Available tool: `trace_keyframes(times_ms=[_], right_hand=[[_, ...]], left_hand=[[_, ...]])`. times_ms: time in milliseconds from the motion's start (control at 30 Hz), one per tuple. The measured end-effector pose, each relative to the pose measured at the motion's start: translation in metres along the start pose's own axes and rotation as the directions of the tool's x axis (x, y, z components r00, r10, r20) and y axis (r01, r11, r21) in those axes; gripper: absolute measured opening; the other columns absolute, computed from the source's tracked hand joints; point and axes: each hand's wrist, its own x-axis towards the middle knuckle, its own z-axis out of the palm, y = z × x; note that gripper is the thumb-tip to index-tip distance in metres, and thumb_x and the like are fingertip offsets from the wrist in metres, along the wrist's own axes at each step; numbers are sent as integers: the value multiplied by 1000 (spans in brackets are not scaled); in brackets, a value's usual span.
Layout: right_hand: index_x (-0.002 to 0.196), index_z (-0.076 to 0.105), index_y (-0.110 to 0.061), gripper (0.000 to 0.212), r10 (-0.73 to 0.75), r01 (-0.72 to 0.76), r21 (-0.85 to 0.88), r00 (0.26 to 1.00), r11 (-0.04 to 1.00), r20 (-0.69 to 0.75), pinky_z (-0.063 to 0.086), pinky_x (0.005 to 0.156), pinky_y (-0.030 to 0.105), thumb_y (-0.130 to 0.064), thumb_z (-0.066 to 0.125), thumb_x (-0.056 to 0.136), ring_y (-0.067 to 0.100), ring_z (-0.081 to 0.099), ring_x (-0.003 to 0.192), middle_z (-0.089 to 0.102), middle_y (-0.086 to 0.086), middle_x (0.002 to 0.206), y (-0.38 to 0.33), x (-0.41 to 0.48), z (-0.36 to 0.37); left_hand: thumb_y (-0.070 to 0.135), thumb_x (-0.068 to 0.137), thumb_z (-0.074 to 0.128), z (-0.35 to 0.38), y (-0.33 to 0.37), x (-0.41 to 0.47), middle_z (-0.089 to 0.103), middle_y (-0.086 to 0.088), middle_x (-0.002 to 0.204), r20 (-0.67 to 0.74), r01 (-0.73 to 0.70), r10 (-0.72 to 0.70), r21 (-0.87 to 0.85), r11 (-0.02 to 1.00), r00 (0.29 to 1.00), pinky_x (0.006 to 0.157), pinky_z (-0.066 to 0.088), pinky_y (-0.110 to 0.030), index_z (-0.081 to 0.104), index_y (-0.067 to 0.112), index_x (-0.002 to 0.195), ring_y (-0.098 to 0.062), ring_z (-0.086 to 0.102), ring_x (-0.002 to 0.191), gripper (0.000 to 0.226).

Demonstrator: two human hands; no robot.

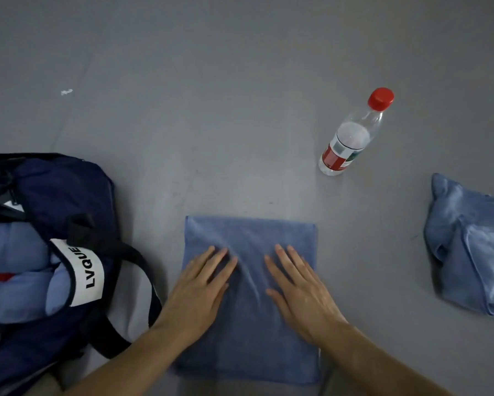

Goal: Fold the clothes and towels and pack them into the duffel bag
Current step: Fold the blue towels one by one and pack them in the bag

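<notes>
Pressing: a folded blue towel is held flat on the grey floor under two bare palms.
Left: the left hand is laid palm down on the towel's left half, fingers straight and slightly spread; nothing is gripped.
Right: the right hand is laid palm down on the right half, fingers likewise straight and spread; nothing is grasped.
Between: the fingertips are kept apart, and a few creases are seen in the towel between the two hands.
Towel: a roughly square shape is shown, lying in the lower middle of the view, near the bag and well apart from the other cloth.
Bag: a navy duffel bag is set at the left with its top open; a white label lettered "LVQUE" is shown at the opening.
Strap: a black strap is looped from the bag toward the towel's left edge.
Packed: pale blue clothes are seen inside the bag, with a red patch at the frame's left edge.
Cloth: a blue cloth is left loosely bunched on the floor at the right, partly cut off by the frame.
Bottle: a clear plastic bottle with a red cap is stood on the floor beyond the towel, toward the right.
</notes>
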Motion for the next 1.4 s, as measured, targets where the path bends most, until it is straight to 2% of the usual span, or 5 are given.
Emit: trace_keyframes(times_ms=[233, 433, 767, 967, 1400], right_hand=[[159, -1, -26, 78, 75, -44, -184, 983, 982, 169, -2, 124, 50, -70, 16, 97, 26, -10, 153, -6, 1, 167, 44, 60, 7], [160, 1, -27, 78, 52, -16, -205, 984, 979, 171, -2, 124, 49, -72, 9, 96, 26, -9, 153, -6, 2, 167, 57, 80, -3], [157, -12, -32, 67, 118, -65, -273, 976, 960, 184, 3, 121, 58, -62, -3, 98, 26, -7, 154, -8, -1, 167, 89, 103, -23], [145, 51, -21, 42, 123, -125, -82, 992, 989, -37, 38, 106, 48, -28, 47, 104, 35, 44, 133, 48, 10, 147, 95, 116, -43], [104, 68, -11, 17, 267, -226, 175, 926, 958, -266, 42, 81, 35, -8, 54, 96, 28, 51, 101, 62, 5, 105, 98, 120, -86]], left_hand=[[68, 96, 14, 29, -8, 63, -20, -2, 167, 124, 182, -192, 91, 979, 974, 121, -12, -50, -9, 37, 159, -24, -21, 152, 74], [93, 80, 20, 14, -41, 97, -27, -1, 165, 181, 131, -151, 120, 984, 972, 119, -17, -58, -18, 42, 155, -29, -23, 152, 98], [76, 89, -13, -3, -95, 124, -28, 3, 162, 233, 132, -185, 225, 965, 955, 121, -8, -55, -30, 44, 150, -23, -19, 152, 70], [28, 95, 59, -23, -99, 144, 57, -7, 127, -67, 76, -66, 158, 984, 996, 99, 40, -51, 59, 23, 130, -37, 55, 113, 35], [16, 95, 61, -74, -87, 148, 63, -9, 95, -262, 184, -208, -112, 976, 942, 78, 47, -45, 59, 14, 97, -33, 55, 89, 4]])
